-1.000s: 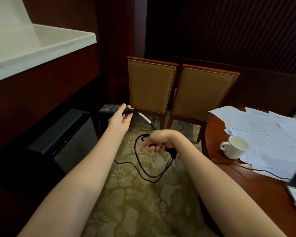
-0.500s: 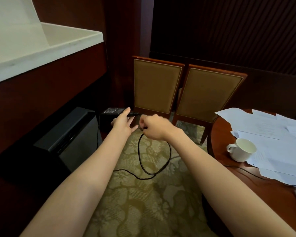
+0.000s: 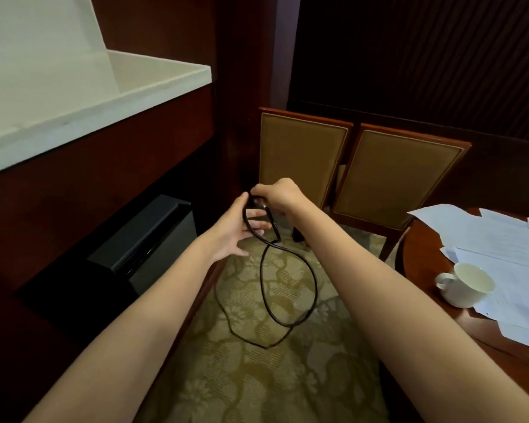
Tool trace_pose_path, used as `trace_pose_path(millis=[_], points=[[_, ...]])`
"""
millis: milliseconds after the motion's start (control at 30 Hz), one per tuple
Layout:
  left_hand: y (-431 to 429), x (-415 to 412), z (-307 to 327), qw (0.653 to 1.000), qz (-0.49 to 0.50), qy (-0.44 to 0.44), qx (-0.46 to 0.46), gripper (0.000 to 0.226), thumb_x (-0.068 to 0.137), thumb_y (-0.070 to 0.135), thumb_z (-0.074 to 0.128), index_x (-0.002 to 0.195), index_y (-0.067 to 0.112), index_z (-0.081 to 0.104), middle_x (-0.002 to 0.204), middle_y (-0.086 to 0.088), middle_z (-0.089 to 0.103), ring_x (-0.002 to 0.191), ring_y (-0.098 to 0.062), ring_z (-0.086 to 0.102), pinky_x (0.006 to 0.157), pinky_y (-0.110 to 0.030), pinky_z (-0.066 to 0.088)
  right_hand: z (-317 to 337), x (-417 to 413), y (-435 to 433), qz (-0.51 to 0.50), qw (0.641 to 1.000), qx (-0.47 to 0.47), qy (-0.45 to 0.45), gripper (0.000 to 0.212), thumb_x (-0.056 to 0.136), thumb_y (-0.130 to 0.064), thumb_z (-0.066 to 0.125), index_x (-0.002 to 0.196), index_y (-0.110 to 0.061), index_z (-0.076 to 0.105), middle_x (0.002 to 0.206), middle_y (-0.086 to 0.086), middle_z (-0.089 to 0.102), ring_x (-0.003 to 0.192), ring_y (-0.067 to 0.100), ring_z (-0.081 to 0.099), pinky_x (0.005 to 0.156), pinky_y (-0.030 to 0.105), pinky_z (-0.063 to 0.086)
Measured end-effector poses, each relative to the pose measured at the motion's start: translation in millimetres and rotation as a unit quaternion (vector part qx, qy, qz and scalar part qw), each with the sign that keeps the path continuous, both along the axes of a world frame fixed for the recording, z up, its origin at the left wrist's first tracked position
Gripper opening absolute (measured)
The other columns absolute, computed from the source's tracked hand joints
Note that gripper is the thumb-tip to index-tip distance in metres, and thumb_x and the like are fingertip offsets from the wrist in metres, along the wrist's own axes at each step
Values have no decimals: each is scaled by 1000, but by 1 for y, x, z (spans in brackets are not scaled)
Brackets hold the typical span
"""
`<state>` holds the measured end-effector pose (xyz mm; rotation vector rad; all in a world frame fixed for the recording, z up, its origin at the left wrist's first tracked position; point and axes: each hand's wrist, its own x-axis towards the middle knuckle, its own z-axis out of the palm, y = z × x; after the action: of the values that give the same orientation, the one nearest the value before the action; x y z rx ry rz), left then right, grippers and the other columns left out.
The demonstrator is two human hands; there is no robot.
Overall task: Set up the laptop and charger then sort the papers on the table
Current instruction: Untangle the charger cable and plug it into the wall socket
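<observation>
Half a second ago the left hand (image 3: 237, 232) rested on the charger brick; now both hands meet on the cable (image 3: 315, 288); the right hand (image 3: 277, 196) pinches it, the left lies flat-fingered beneath; the loop dangles to the carpet (image 3: 257, 377); plugging in seems pending; the papers (image 3: 486, 239) sit unsorted on the bench (image 3: 422, 270).

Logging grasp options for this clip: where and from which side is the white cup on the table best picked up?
Take the white cup by its handle, coming from the left of the view. It stands upright at the edge of the papers, near the table rim, and the handle points left over bare wood, so that side looks free.
</observation>
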<state>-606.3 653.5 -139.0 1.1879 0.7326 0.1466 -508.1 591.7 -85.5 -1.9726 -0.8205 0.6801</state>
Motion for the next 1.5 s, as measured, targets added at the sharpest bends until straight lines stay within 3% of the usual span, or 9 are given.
trace_pose_path(millis=[300,633,733,833,1000,1200,1333,1433,1500], points=[[31,-11,4,970,86,-77,213,31,102,22,35,73,17,43,50,9,30,38,1,32,61,-23,39,-5,21,40,3,966,-44,255,42,95,-27,42,55,-18,36,26,-9,34,20,6,26,30,9,18],[43,-12,-9,948,46,41,312,40,92,20,57,128,26,42,97,2,46,76,-8,47,60,-19,42,-12,18,58,156,955,-104,228,24,99,-16,42,79,-11,54,72,2,55,58,10,53,59,21,45],[46,-10,-11,870,-22,146,470,71,80,31,72,137,30,31,119,-5,32,112,-23,40,98,-35,39,-10,16,58,208,950,-101,210,26,97,-14,43,74,-10,53,66,0,46,55,9,43,53,19,41],[51,-7,-10,786,10,179,591,37,81,26,69,114,15,57,115,-5,51,107,-25,49,86,-32,39,-14,18,52,260,944,-109,172,30,97,-18,44,69,-12,53,61,-2,42,51,7,39,48,16,39],[54,4,-27,863,73,96,491,30,87,9,60,59,17,54,58,1,52,63,-11,51,57,-21,35,-19,20,41,261,959,-91,60,32,98,-28,45,73,-16,63,69,-5,53,62,7,45,58,18,37],[46,8,-34,912,109,-15,396,43,77,42,61,78,-1,63,54,1,36,54,-12,34,56,-28,24,-49,48,9,163,984,-66,36,43,98,-5,28,139,-5,40,145,8,39,134,20,36,101,16,30],[36,12,-24,926,82,-32,367,20,89,24,62,75,9,62,51,4,35,50,-9,33,54,-26,26,-77,42,-4,53,986,-41,152,50,103,-35,18,147,-13,25,153,8,26,140,24,27,113,34,19],[35,13,-21,948,90,-38,301,12,92,9,56,80,10,53,40,11,33,35,-2,31,50,-25,27,-93,46,-14,-1,978,-69,198,56,99,-50,20,139,-14,36,107,11,62,86,24,61,85,34,43],[39,14,-20,960,108,-6,259,33,90,-4,51,64,12,40,49,-2,32,28,-1,29,45,-23,26,-97,48,-20,-47,977,-29,206,44,99,-43,35,122,-10,51,65,1,48,52,14,39,53,25,33]])
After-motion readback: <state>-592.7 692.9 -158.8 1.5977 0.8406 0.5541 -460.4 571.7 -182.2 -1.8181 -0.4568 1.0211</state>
